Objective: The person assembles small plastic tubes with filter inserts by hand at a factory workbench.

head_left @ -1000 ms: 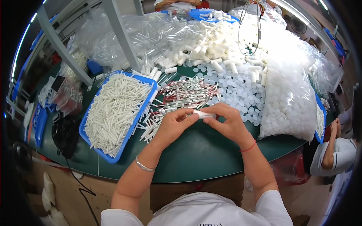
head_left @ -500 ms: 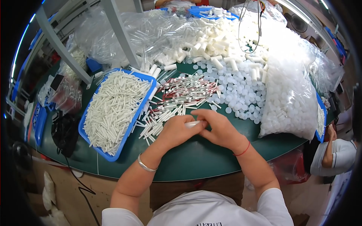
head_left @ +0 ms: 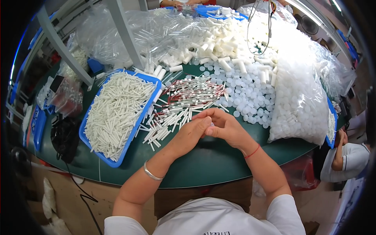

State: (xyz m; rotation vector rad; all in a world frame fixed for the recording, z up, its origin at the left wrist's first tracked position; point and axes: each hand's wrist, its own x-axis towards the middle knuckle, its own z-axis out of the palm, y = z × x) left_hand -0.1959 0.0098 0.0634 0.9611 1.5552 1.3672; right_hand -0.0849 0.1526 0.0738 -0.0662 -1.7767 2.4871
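Observation:
My left hand and my right hand meet above the front of the green table. Between their fingertips is a small white piece, mostly covered, so its shape does not show. Both hands are closed around it. Just beyond them lies a pile of thin white sticks with red wires, and loose white sticks spill toward my left hand. Translucent round caps are scattered past my right hand.
A blue tray full of short white sticks stands at the left. A big clear bag of caps rests at the right. White foam-like cylinders are heaped behind, near a grey metal post. Another person sits at far right.
My left hand has turned, its thumb now higher and over the white piece, which shows less than before. My right fingers have shifted slightly around it.

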